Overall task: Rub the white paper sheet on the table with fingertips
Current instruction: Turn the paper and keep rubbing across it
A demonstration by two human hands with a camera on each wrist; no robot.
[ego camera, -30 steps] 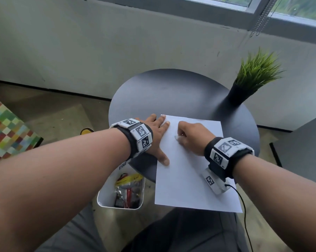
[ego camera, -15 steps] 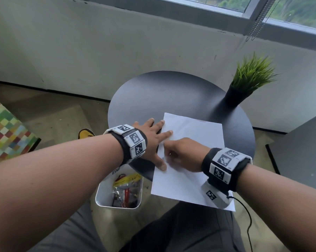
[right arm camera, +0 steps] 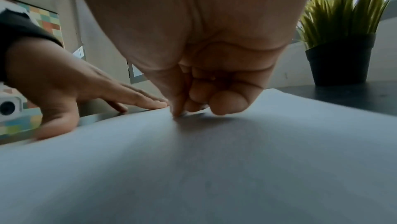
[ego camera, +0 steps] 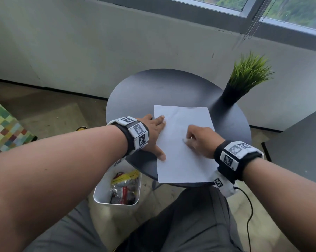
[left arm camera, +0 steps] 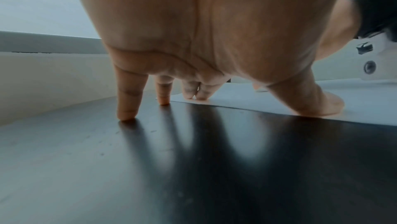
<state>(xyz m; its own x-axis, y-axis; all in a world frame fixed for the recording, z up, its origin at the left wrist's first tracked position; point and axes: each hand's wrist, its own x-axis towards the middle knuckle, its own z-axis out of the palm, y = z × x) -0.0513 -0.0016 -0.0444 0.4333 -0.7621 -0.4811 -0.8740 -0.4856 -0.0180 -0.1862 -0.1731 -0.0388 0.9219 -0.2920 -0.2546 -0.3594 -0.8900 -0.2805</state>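
Observation:
A white paper sheet point(ego camera: 180, 160) lies on the round black table point(ego camera: 153, 88), its near edge at the table's rim. My left hand point(ego camera: 153, 133) lies flat with straight fingers at the sheet's left edge; the thumb and two fingertips point(left arm camera: 193, 96) press the paper point(left arm camera: 279, 95), and the other two touch the bare table point(left arm camera: 193, 159). My right hand point(ego camera: 199, 140) sits on the middle of the sheet with its fingers curled under. In the right wrist view its fingertips point(right arm camera: 178, 114) touch the paper point(right arm camera: 193, 168). Nothing shows in its grip.
A green plant in a black pot point(ego camera: 244, 82) stands at the table's back right. On the floor left of the table is a white bin point(ego camera: 102, 188) with packets. A checked cushion point(ego camera: 4, 128) sits far left, a dark surface point(ego camera: 302, 142) right. A cable point(ego camera: 250, 215) hangs from my right wrist.
My right hand slid left across the sheet toward the left hand, then back to the right. The left hand stayed pressed at the sheet's left edge. The sheet now lies squarer on the table.

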